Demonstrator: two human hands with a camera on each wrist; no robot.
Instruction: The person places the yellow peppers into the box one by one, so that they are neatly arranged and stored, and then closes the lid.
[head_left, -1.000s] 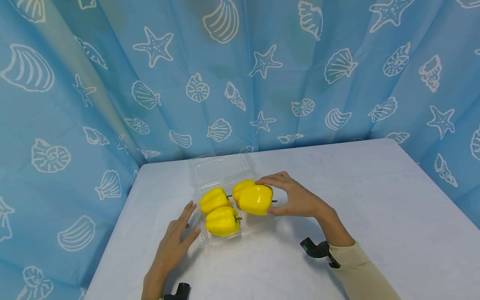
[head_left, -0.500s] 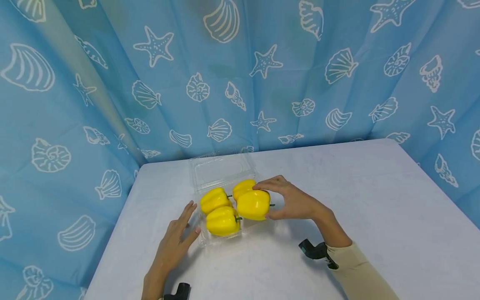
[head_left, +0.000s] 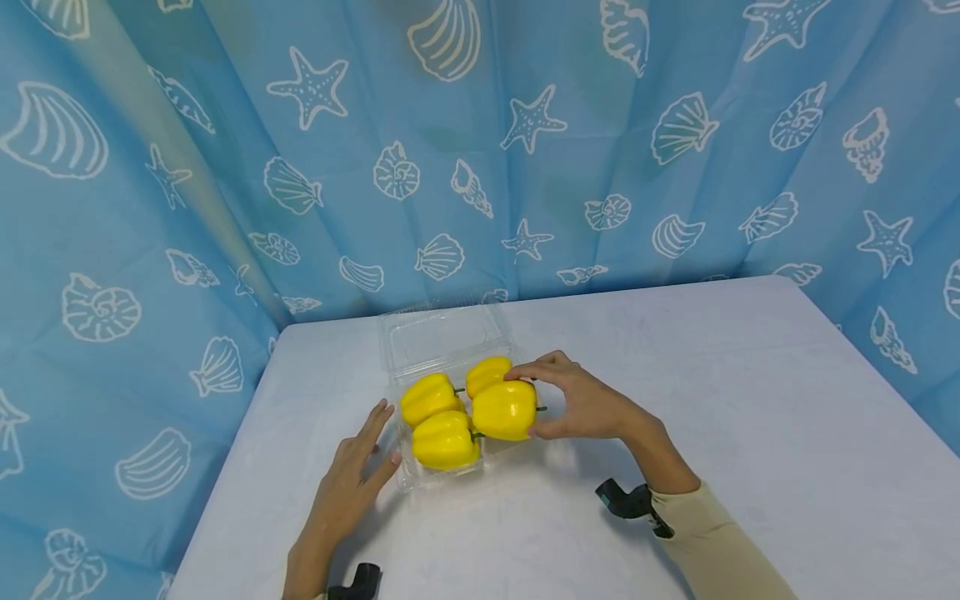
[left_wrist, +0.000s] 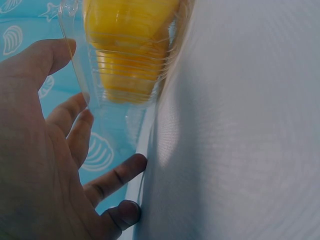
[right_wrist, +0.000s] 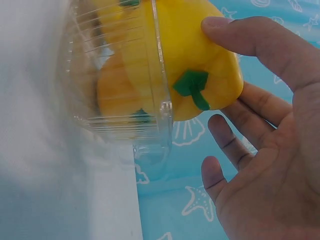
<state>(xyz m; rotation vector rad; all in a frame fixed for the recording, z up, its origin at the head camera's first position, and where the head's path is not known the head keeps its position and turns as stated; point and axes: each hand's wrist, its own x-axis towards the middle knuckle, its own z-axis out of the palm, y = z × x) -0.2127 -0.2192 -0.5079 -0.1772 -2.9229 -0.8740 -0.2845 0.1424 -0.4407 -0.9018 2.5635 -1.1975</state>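
A clear hinged plastic container (head_left: 495, 457) holds yellow bell peppers with green stems: one back left (head_left: 429, 398), one front left (head_left: 446, 442) and one back right (head_left: 486, 375). My right hand (head_left: 592, 406) grips another yellow bell pepper (head_left: 504, 412) between thumb and fingers at the front right. In the right wrist view, this pepper's lower part sits behind the container's clear wall (right_wrist: 164, 107), its green stem (right_wrist: 192, 89) facing the camera. My left hand (head_left: 343, 492) spreads its straight fingers along the container's left side, thumb and fingertips at the rim in the left wrist view.
The container's clear lid (head_left: 444, 340) lies folded back towards the far table edge. A white cloth covers the table (head_left: 712, 375). A blue curtain (head_left: 480, 150) with shells and starfish hangs behind it. Dark wrist cameras (head_left: 626, 500) are strapped to both forearms.
My right hand has brought the yellow bell pepper slightly left and down into the container's front right, uncovering more of the pepper behind. The left hand has stayed in place.
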